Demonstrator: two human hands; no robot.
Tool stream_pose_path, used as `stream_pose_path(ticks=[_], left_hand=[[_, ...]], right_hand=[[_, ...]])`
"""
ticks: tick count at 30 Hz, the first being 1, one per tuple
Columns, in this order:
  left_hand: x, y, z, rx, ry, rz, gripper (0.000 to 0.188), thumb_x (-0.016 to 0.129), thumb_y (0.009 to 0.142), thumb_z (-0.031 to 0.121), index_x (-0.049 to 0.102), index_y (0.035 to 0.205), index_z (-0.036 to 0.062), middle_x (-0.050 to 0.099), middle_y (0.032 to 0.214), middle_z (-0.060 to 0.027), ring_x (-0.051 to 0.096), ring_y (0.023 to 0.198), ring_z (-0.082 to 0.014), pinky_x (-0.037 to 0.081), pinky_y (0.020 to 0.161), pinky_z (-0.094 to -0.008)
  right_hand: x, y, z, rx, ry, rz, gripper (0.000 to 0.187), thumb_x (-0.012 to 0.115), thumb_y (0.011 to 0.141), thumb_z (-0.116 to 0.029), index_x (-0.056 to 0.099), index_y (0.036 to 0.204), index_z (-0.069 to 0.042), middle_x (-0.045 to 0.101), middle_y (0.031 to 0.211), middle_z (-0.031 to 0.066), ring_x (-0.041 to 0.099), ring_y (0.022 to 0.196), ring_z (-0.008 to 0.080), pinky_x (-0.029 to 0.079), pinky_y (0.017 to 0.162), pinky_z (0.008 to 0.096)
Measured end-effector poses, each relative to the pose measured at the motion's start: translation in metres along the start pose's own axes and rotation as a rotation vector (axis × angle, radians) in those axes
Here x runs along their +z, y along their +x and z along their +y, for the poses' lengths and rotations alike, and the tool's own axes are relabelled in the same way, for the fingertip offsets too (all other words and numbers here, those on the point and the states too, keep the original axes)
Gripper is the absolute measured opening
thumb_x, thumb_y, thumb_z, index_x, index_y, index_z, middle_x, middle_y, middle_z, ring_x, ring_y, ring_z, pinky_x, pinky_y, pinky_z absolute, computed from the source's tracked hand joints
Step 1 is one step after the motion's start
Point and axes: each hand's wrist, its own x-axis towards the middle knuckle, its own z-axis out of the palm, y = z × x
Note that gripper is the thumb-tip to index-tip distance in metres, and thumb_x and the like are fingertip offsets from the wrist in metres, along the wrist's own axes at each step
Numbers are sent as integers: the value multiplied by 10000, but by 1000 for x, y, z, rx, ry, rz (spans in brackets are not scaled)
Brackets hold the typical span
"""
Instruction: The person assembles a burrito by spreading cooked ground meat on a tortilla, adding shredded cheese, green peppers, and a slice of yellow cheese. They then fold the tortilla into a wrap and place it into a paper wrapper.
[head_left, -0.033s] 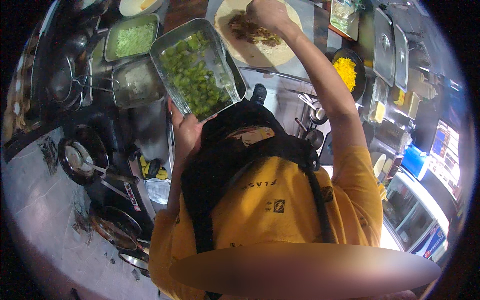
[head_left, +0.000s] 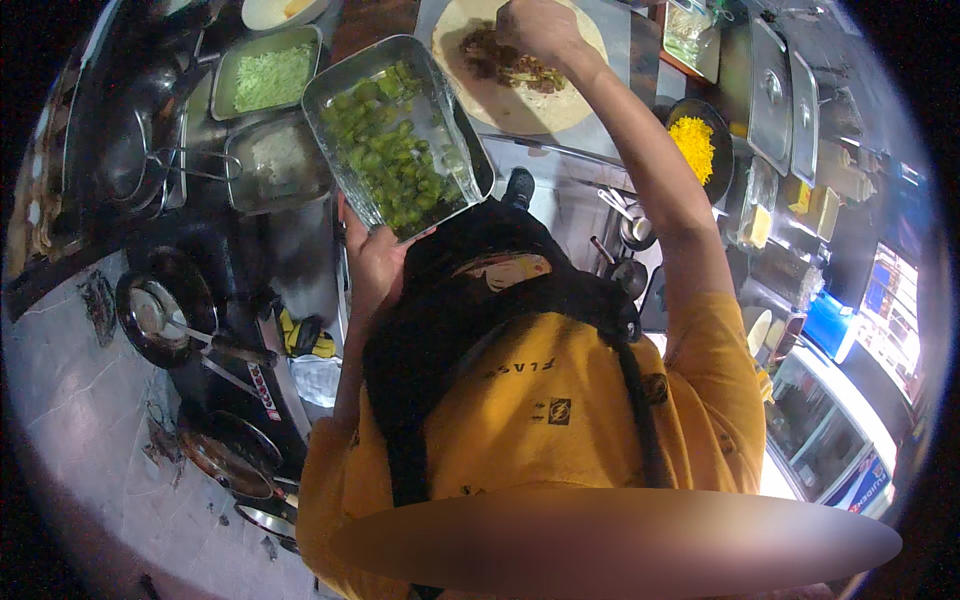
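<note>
My left hand [head_left: 375,262] grips the near end of a metal food pan [head_left: 455,118], its fingers partly hidden underneath. The pan tilts in front of my body and holds green pieces [head_left: 390,150] that look like sliced peppers or pickles. Beyond it, a large flat tortilla [head_left: 582,90] lies on the worktop, with a brown and yellowish chopped filling [head_left: 525,72] across its middle. Over that filling is my right hand [head_left: 538,32], closed with the fingers pointing down. Whatever its fingertips hold is hidden from view.
Left of the pan stand a container of shredded pale green vegetable [head_left: 272,80] and one with white food [head_left: 280,160]. A bowl of yellow shreds [head_left: 692,143] sits to the right, near metal lids [head_left: 768,95]. Frying pans [head_left: 165,305] rest at lower left.
</note>
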Motion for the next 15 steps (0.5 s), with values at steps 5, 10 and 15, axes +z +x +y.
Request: stream_pose_path(ticks=[5,10,15], left_hand=[[6,2,6,-13,-3,46,720,336,825,-101,162,1471,164,388,1400,-156,497,1211,-356,483,912,-558],[-6,7,5,25,-76,-108,608,366,872,-85,275,1443,101,454,1342,-155,500,1208,-334,489,909,-535],[-21,29,-5,235,355,-199,468,556,829,10,459,1287,16,474,1328,-184,493,1193,-334,415,986,-490]], right_hand=[[-2,-7,6,26,-63,48,223,583,790,-248,717,789,-69,678,766,189,673,715,352,533,614,449],[-44,-58,29,153,260,381,250,636,828,-262,695,1035,-134,685,869,154,672,743,338,534,632,438],[-35,-143,35,62,256,238,365,623,862,-215,601,1226,-229,607,1013,128,635,907,329,528,748,434]])
